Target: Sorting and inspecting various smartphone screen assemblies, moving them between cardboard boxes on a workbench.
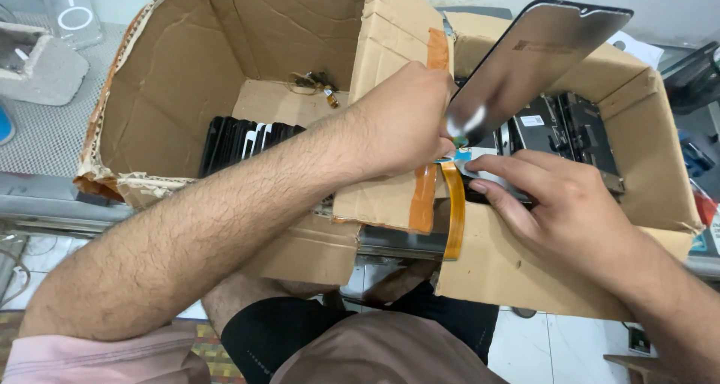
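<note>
Two cardboard boxes side by side on a bench edge: left box [187, 76] holds a row of dark phone screens [247, 140] standing on edge, right box [652, 159] holds more dark screen assemblies [570, 125], loosely stacked. Between them, the left hand [397, 121] is closed on the bottom edge of a black phone screen panel [536, 54], tilted up and away over the right box. An orange flex ribbon [452, 211] hangs from that bottom edge down over the box flap. The right hand [562, 204] lies low at the panel's base, fingers pinching near a small blue tab [459, 157]

Judgement on handling: glass like this wants holding by the edges only, ribbon kept slack and unkinked, any pull on the tab slow and flat

Hard to make out: exactly what the right fingertips pinch; left fingertips hidden behind the knuckles; panel's bottom edge blurred; a clear phone case [71, 13] at top left is cut off; small orange ribbon scraps [311, 82] in the left box are unclear
</note>
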